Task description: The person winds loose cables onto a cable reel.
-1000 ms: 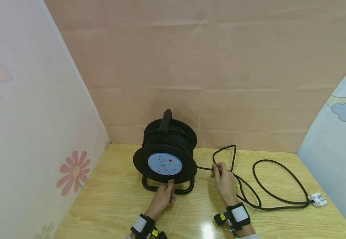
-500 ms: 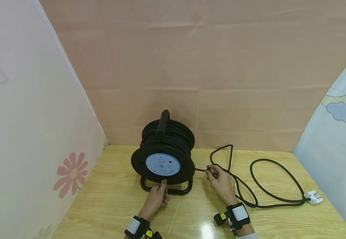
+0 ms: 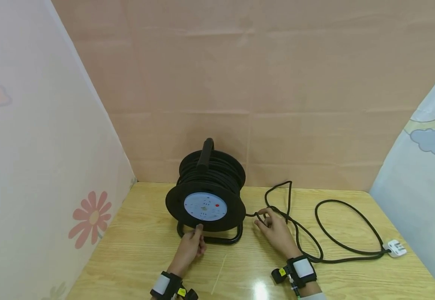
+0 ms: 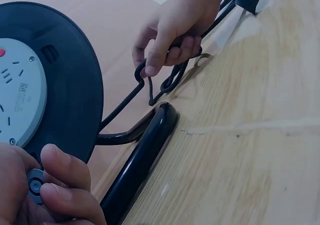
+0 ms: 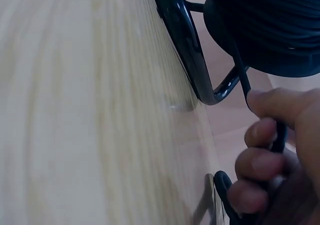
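A black cable reel [image 3: 175,205] with a round pale socket panel [image 3: 202,211] stands on the table in the head view. At the lower rim of its face, my left hand [image 3: 189,246] has thumb and curled fingers around a small grey knob [image 4: 35,186], which shows partly between them in the left wrist view. To the right of the reel, my right hand [image 3: 278,234] holds the black cable [image 4: 122,105] between thumb and fingers. The cable runs from the reel's drum into this hand, with a small bend by the fingertips.
Loose cable lies in loops right of my right hand, ending in a white plug [image 3: 396,248]. A black tubular stand [image 3: 222,241] supports the reel, and a black carrying handle [image 3: 205,156] rises above it. Brown paper covers the back wall [image 3: 296,83].
My left hand has moved left along the reel's lower rim, and the socket panel has turned slightly clockwise. My right hand has come nearer the reel; the cable now bends at its fingers.
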Action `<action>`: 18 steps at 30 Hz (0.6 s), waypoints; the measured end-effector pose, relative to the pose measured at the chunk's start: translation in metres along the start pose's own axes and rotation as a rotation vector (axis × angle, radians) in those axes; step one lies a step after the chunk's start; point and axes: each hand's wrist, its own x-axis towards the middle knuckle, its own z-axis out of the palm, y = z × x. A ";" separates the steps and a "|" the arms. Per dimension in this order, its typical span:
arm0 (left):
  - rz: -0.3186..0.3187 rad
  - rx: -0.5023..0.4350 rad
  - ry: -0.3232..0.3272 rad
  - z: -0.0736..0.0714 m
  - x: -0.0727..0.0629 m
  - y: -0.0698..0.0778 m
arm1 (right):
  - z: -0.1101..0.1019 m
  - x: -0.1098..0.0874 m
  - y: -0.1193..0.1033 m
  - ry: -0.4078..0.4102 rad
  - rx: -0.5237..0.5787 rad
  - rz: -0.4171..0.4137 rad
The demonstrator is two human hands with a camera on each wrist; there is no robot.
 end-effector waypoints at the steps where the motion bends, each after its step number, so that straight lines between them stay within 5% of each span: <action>1: -0.002 0.003 0.002 -0.001 0.000 0.000 | -0.001 0.000 0.000 -0.009 -0.004 -0.005; 18: 0.001 0.021 0.041 -0.013 -0.002 0.006 | 0.001 -0.001 0.006 0.018 -0.126 -0.108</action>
